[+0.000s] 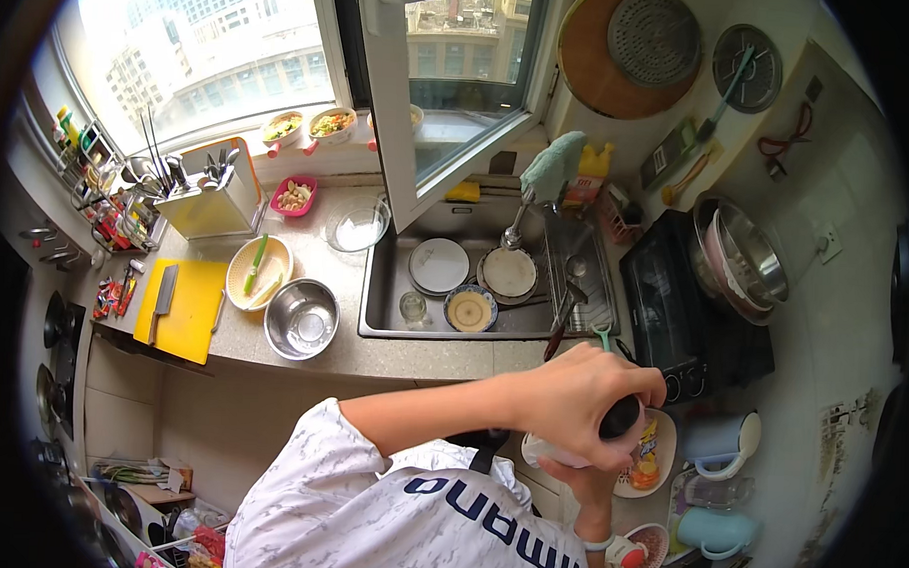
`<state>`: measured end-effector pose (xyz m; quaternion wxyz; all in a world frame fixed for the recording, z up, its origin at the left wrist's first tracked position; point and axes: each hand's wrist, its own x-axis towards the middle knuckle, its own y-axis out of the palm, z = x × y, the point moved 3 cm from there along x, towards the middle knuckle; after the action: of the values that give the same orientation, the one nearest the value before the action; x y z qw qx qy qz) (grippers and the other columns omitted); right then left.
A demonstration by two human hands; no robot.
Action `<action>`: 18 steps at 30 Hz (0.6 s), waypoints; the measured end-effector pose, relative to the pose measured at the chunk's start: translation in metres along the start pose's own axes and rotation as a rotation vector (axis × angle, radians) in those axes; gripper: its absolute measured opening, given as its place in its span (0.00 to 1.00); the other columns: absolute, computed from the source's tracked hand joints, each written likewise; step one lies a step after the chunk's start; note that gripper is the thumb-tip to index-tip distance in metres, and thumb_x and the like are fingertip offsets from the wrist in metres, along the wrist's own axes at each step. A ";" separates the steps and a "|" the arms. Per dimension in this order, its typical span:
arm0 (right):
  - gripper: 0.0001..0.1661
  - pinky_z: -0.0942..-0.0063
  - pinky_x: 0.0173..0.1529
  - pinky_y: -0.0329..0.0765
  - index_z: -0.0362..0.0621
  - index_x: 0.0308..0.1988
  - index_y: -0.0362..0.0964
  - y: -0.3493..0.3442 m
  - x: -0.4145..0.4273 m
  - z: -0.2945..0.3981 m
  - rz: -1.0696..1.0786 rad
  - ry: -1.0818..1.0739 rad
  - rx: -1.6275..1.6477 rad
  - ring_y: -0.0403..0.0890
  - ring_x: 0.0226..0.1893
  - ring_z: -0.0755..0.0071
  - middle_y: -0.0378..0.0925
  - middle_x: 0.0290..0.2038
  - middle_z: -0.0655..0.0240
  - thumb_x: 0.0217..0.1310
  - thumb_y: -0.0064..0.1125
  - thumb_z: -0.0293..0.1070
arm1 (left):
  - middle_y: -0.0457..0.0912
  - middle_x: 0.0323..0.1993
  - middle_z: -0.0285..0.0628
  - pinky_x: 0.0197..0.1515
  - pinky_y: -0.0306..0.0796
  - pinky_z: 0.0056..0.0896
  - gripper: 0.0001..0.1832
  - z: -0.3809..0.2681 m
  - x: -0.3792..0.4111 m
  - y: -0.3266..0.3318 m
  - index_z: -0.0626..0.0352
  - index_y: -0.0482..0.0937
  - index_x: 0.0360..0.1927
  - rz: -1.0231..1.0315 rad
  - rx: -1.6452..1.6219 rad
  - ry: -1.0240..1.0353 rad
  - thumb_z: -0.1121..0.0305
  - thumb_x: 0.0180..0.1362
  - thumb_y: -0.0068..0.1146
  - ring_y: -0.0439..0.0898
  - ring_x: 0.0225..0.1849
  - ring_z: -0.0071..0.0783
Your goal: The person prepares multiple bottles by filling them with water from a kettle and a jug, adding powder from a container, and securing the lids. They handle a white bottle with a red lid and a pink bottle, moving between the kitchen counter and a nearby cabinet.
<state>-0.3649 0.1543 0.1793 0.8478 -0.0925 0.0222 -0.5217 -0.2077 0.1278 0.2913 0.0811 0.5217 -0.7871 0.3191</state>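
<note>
My left hand [597,398] reaches across my body to the right, its fingers wrapped around the top of a pale container with a black cap [619,419]. From below, my right hand [579,480], with a white band at its wrist, grips the same container. The hands hide most of its body, so its exact kind cannot be told. Just beyond my hands, a pale plate [662,464] holds packaged snacks. A pink basket [652,546] with a red-and-white item sits below that, near my right wrist.
A steel sink [453,334] holds plates, a bowl and a glass. Left of it are a steel bowl [301,320], a basket with green onion [254,266], and a cleaver [164,300] on a yellow cutting board [191,305]. A black oven [657,291] and blue jugs [716,530] stand right.
</note>
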 end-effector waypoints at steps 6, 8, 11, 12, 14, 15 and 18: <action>0.53 0.66 0.62 0.69 0.38 0.59 0.63 -0.004 0.006 -0.001 -0.115 -0.022 0.005 0.73 0.55 0.63 0.72 0.54 0.61 0.31 0.81 0.37 | 0.77 0.52 0.52 0.51 0.75 0.44 0.44 -0.008 -0.016 0.018 0.64 0.69 0.56 -0.179 0.351 0.044 0.50 0.37 0.72 0.78 0.52 0.50; 0.53 0.66 0.62 0.69 0.38 0.59 0.63 -0.003 0.008 -0.001 -0.143 -0.035 0.011 0.73 0.56 0.63 0.71 0.54 0.61 0.31 0.82 0.37 | 0.78 0.49 0.52 0.47 0.76 0.43 0.41 -0.003 -0.017 0.026 0.66 0.69 0.54 -0.163 0.380 -0.001 0.52 0.38 0.71 0.79 0.50 0.50; 0.54 0.66 0.62 0.69 0.38 0.59 0.63 -0.001 0.008 -0.004 -0.144 -0.028 0.021 0.73 0.56 0.63 0.71 0.55 0.61 0.31 0.82 0.37 | 0.79 0.43 0.52 0.41 0.77 0.42 0.36 0.001 -0.014 0.029 0.66 0.70 0.49 -0.122 0.351 0.047 0.55 0.37 0.68 0.80 0.45 0.50; 0.54 0.66 0.62 0.69 0.38 0.59 0.62 -0.001 0.005 -0.005 -0.143 -0.020 0.027 0.73 0.56 0.63 0.71 0.55 0.61 0.30 0.82 0.37 | 0.79 0.41 0.51 0.39 0.77 0.41 0.35 0.003 -0.013 0.030 0.67 0.70 0.47 -0.105 0.330 0.080 0.56 0.37 0.67 0.80 0.43 0.50; 0.54 0.66 0.62 0.69 0.38 0.60 0.62 0.001 0.000 -0.009 -0.129 -0.005 0.045 0.73 0.56 0.63 0.71 0.55 0.61 0.30 0.82 0.37 | 0.79 0.38 0.51 0.36 0.76 0.42 0.34 0.004 -0.013 0.027 0.66 0.71 0.45 -0.081 0.259 0.148 0.55 0.35 0.67 0.80 0.39 0.51; 0.55 0.66 0.62 0.69 0.38 0.60 0.62 0.004 -0.003 -0.010 -0.122 0.001 0.055 0.73 0.56 0.63 0.71 0.55 0.60 0.30 0.82 0.37 | 0.78 0.36 0.51 0.35 0.75 0.42 0.33 0.006 -0.013 0.026 0.65 0.71 0.43 -0.070 0.225 0.180 0.55 0.35 0.66 0.80 0.37 0.51; 0.55 0.65 0.62 0.69 0.37 0.60 0.62 0.009 -0.014 -0.019 -0.099 0.034 0.082 0.73 0.56 0.63 0.71 0.55 0.60 0.30 0.82 0.37 | 0.76 0.27 0.48 0.31 0.72 0.42 0.31 0.013 -0.009 0.027 0.62 0.71 0.35 -0.051 0.059 0.297 0.53 0.29 0.66 0.77 0.30 0.50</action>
<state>-0.3655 0.1685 0.1584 0.8235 -0.0498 0.0104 -0.5650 -0.2248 0.1344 0.2656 0.1896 0.4908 -0.7432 0.4134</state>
